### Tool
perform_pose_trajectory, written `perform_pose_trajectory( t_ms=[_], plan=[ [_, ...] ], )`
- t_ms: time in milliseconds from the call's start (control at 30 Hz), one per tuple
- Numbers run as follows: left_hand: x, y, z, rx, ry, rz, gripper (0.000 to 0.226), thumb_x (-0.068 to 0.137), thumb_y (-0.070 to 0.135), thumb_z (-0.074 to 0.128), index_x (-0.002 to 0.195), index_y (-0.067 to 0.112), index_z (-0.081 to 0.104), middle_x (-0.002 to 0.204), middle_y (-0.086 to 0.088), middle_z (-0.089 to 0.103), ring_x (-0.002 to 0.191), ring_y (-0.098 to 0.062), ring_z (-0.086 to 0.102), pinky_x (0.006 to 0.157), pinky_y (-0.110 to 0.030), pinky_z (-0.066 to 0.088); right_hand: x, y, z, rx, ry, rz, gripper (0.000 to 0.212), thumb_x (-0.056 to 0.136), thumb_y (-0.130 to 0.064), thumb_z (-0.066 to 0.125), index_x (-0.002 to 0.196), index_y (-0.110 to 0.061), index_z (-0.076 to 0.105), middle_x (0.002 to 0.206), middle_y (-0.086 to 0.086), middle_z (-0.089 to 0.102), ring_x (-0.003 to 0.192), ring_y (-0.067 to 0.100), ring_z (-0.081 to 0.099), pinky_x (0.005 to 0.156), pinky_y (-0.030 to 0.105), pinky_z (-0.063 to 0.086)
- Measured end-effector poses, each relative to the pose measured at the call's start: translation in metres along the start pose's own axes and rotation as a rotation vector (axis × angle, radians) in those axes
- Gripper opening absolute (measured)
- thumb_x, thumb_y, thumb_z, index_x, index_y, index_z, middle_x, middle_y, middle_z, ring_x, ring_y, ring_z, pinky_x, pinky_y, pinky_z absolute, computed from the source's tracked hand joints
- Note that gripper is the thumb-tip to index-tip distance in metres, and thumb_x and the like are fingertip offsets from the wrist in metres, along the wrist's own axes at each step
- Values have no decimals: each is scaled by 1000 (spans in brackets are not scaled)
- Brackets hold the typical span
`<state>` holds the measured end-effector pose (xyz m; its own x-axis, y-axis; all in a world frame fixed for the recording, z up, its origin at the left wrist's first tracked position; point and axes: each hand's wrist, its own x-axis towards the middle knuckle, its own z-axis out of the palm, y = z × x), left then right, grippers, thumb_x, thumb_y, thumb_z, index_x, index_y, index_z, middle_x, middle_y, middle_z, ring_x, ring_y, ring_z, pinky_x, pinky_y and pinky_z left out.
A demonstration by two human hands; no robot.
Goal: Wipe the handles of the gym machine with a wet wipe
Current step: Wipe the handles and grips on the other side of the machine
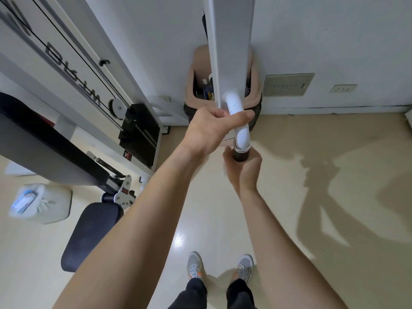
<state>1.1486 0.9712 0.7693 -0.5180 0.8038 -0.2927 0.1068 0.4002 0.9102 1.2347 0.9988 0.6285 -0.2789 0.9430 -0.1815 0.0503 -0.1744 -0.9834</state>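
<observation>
1. Just above centre, the left hand (211, 128) grips the curved white tube (239, 123) of the gym machine, fingers curled round it. If this grip loosens, the arm could probably swing and pull the handle away.
2. Just off centre toward 4 o'clock, the right hand (243, 168) wraps its fingers round the black handle (240, 155), which hangs from the tube's lower end.
3. The wet wipe (224, 172) is almost hidden; only a pale, blurred edge shows at the heel of the right hand. Bunched like this, it may miss parts of the handle, especially the top near the metal collar (242, 149).
4. A wet handle is likely slippery, so the right hand could slide off.
5. At 12 o'clock a bin (255, 94) sits against the wall behind the tube, well below the hands. A dropped wipe would likely land on the floor (289, 152), not in the bin.
</observation>
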Motion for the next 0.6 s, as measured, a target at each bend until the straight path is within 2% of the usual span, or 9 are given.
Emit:
perform_pose_trajectory(
  t_ms=[67, 133, 233, 300, 367, 433, 500, 567, 600],
  plan=[
    [1, -2, -3, -21, -17, -6, 61, 77, 46, 82, 57, 3, 44, 64, -9, 31, 55, -15, 26, 55, -27, 24, 8, -8, -11, -106, -226, 0, 36, 81, -6, 70, 56, -20, 46, 53, 2, 47, 48, 21, 42, 51, 30, 42],
    [2, -4, -5, -23, -31, -2, 54, 78, 45, 81, 53, 17, 42, 58, 1, 35, 50, -9, 33, 53, -22, 28, 15, -29, -20, -183, -390, -62, 38, 82, 4, 69, 58, -12, 45, 54, -1, 46, 52, 18, 41, 56, 27, 38],
    [2, -7, -3, -43, -41, -9, 49, 80, 41, 81, 55, 17, 47, 53, 6, 40, 47, -5, 39, 47, -13, 32, 18, -53, -28, -151, -507, -189, 39, 79, 4, 70, 57, -14, 43, 51, -9, 45, 52, 13, 41, 52, 23, 38],
    [2, -8, -1, -63, -45, -17, 49, 79, 40, 82, 53, 18, 47, 53, 6, 40, 46, -5, 38, 44, -11, 31, 9, -51, -24, -96, -368, -232, 33, 73, -7, 70, 56, -11, 43, 51, -4, 47, 51, 17, 43, 51, 26, 38],
    [4, -8, 0, -81, -44, -29, 50, 78, 41, 82, 52, 19, 46, 51, 8, 39, 45, -5, 36, 43, -11, 30, 1, -36, -11, -54, -118, -238, 30, 73, -17, 70, 56, -21, 46, 50, 0, 49, 48, 24, 46, 47, 31, 41],
    [5, -9, 1, -86, -41, -32, 49, 78, 42, 82, 57, 14, 48, 52, 7, 36, 45, -4, 35, 45, -13, 30, 0, -11, 3, 56, 65, -139, 23, 71, -25, 68, 57, -30, 50, 53, 0, 48, 52, 29, 46, 50, 38, 43],
    [6, -8, 1, -89, -36, -28, 48, 79, 43, 82, 63, 10, 50, 54, 6, 34, 45, -5, 33, 50, -18, 28, 2, 9, 13, 128, 137, -22, 17, 69, -26, 66, 59, -27, 53, 55, 3, 48, 56, 31, 44, 53, 40, 44],
    [6, -9, -1, -80, -25, -37, 50, 79, 43, 81, 57, 15, 46, 52, 8, 34, 44, -4, 34, 53, -21, 28, 0, 24, 10, -16, 122, -11, 21, 75, -21, 64, 60, -13, 51, 53, 18, 54, 51, 41, 50, 47, 43, 48],
    [7, -10, -3, -75, -20, -41, 51, 79, 43, 81, 54, 18, 43, 53, 7, 34, 45, -5, 35, 53, -21, 28, 1, 26, 8, -67, 59, -12, 25, 77, -15, 64, 61, -3, 49, 53, 22, 54, 48, 41, 51, 45, 41, 46]
  ],
)
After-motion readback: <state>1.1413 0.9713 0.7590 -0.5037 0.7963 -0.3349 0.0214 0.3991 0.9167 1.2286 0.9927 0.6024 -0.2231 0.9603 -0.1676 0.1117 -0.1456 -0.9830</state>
